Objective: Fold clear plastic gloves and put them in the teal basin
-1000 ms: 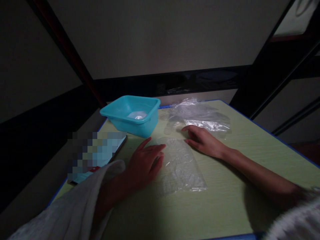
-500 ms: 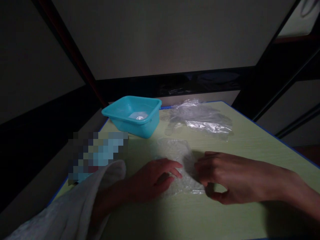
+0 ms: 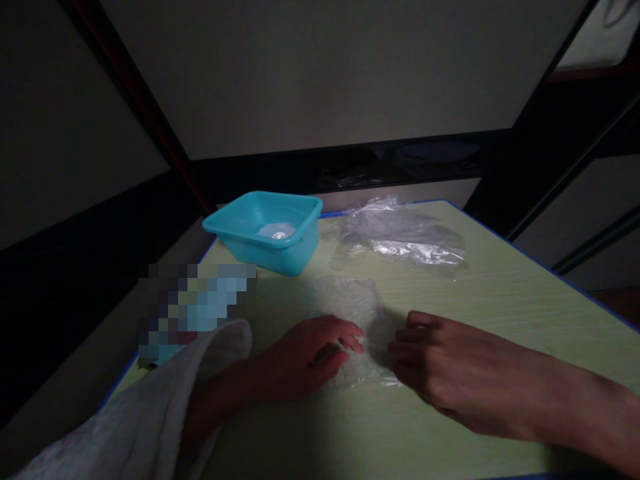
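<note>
A roughly square piece of thin, clear, crinkled plastic (image 3: pixel 345 297) lies flat on the table in front of me. Over its left part rests my left hand (image 3: pixel 310 357), fingers bent and thumb held apart from them, with a gap in between. My right hand (image 3: pixel 435 373) is at the plastic's right edge, back of the hand up and fingers curled under. Its thumb and palm are hidden, so whether the fingers pinch the edge cannot be seen.
A turquoise plastic basin (image 3: pixel 295 257) with something whitish inside stands at the table's back left. More crumpled clear plastic (image 3: pixel 400 233) spreads at the back right. A pixelated flat item (image 3: pixel 200 313) lies along the left edge. The pale table (image 3: pixel 500 267) has a blue rim, with a wall behind.
My right hand has turned over slightly and shifted a little towards me; its thumb, visible before, is now tucked out of sight. My left hand has barely moved.
</note>
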The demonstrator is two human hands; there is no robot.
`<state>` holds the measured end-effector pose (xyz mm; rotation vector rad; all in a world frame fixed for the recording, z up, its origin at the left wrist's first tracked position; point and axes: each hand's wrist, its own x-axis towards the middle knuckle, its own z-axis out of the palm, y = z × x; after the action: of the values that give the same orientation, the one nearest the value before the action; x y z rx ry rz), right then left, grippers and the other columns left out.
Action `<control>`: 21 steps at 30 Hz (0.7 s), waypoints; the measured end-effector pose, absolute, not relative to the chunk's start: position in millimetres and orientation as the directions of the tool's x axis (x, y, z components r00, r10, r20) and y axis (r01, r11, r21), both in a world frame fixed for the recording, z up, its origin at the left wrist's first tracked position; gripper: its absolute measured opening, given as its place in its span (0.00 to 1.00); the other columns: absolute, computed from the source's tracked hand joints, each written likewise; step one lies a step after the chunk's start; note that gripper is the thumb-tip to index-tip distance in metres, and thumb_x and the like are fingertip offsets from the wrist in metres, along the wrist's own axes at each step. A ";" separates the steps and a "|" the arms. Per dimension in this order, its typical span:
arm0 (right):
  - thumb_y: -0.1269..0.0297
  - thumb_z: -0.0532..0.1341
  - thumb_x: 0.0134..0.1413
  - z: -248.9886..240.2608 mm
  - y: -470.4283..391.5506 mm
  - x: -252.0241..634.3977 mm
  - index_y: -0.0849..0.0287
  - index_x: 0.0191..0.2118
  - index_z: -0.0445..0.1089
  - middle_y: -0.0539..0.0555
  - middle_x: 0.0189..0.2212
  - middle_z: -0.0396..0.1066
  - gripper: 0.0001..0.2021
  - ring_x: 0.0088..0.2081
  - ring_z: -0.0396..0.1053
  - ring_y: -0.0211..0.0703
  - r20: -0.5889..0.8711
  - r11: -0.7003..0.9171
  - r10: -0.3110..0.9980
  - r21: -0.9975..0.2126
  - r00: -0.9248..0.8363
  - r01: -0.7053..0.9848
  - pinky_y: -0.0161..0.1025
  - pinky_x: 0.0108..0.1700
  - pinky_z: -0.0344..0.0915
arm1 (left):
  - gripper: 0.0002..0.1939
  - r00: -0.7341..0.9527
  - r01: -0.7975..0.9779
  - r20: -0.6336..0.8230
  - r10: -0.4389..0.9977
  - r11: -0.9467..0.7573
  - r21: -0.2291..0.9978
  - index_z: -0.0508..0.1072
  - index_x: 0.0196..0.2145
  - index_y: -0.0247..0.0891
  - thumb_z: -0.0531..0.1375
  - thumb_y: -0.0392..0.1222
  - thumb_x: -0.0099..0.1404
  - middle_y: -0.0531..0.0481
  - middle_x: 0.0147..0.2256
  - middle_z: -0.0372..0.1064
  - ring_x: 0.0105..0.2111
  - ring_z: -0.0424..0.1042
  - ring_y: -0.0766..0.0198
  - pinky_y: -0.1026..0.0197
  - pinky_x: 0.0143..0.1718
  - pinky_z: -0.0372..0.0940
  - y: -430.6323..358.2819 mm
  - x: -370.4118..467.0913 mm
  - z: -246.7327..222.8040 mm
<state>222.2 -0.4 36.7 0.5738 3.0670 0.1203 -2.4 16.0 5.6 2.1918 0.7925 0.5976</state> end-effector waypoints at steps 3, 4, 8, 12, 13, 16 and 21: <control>0.78 0.57 0.43 37.7 1.5 223.3 0.58 0.25 0.67 0.51 0.24 0.69 0.08 0.28 0.65 0.42 -0.004 0.934 0.354 0.058 -0.935 0.353 0.42 0.35 0.57 | 0.11 0.702 0.351 0.179 0.690 -0.554 0.755 0.69 0.38 0.36 0.50 0.32 0.60 0.47 0.38 0.72 0.39 0.70 0.63 0.62 0.40 0.64 16.3 -3.0 3.8; 0.78 0.57 0.43 38.9 2.7 224.0 0.58 0.25 0.67 0.51 0.25 0.69 0.08 0.28 0.65 0.42 0.000 0.935 0.351 0.040 -0.936 0.351 0.42 0.36 0.57 | 0.11 0.700 0.352 0.175 0.692 -0.548 0.759 0.69 0.38 0.36 0.50 0.32 0.60 0.47 0.38 0.72 0.38 0.71 0.64 0.62 0.40 0.64 16.4 -3.1 3.2; 0.79 0.56 0.41 47.5 8.3 226.8 0.58 0.25 0.66 0.50 0.25 0.70 0.08 0.27 0.66 0.41 -0.014 0.913 0.399 -0.085 -0.917 0.398 0.40 0.32 0.59 | 0.11 0.690 0.356 0.149 0.709 -0.511 0.782 0.69 0.39 0.36 0.51 0.33 0.60 0.49 0.37 0.73 0.35 0.71 0.64 0.63 0.37 0.65 16.6 -2.7 2.4; 0.79 0.55 0.39 55.3 12.2 229.9 0.58 0.29 0.67 0.50 0.23 0.70 0.11 0.25 0.67 0.41 -0.098 0.823 0.528 -0.188 -0.844 0.536 0.37 0.23 0.56 | 0.11 0.687 0.368 0.123 0.716 -0.489 0.790 0.69 0.39 0.36 0.52 0.33 0.60 0.48 0.37 0.73 0.36 0.72 0.64 0.62 0.38 0.65 17.0 -2.7 3.3; 0.79 0.56 0.40 55.7 13.1 230.7 0.58 0.30 0.67 0.50 0.23 0.70 0.11 0.25 0.67 0.41 -0.104 0.815 0.536 -0.198 -0.838 0.545 0.37 0.23 0.56 | 0.10 0.688 0.372 0.117 0.716 -0.486 0.791 0.70 0.39 0.36 0.52 0.33 0.60 0.48 0.38 0.73 0.36 0.72 0.64 0.62 0.38 0.65 17.1 -3.0 3.4; 0.78 0.56 0.45 51.5 16.1 232.5 0.58 0.32 0.67 0.51 0.25 0.70 0.09 0.26 0.67 0.41 -0.070 0.829 0.518 -0.205 -0.852 0.521 0.36 0.25 0.58 | 0.10 0.695 0.352 0.132 0.707 -0.494 0.795 0.71 0.37 0.36 0.51 0.33 0.60 0.47 0.38 0.73 0.36 0.72 0.63 0.62 0.38 0.65 16.9 -4.0 3.2; 0.76 0.52 0.55 38.7 23.4 231.2 0.59 0.27 0.66 0.53 0.28 0.68 0.10 0.31 0.64 0.41 0.085 0.931 0.341 -0.170 -0.936 0.324 0.38 0.34 0.61 | 0.09 0.700 0.300 0.170 0.694 -0.501 0.811 0.71 0.35 0.34 0.52 0.33 0.60 0.47 0.34 0.75 0.33 0.72 0.65 0.65 0.34 0.65 18.7 -4.1 3.6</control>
<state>231.2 23.4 38.7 0.5525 3.1980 -0.2500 -4.1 18.7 3.6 2.1018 0.7567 0.6225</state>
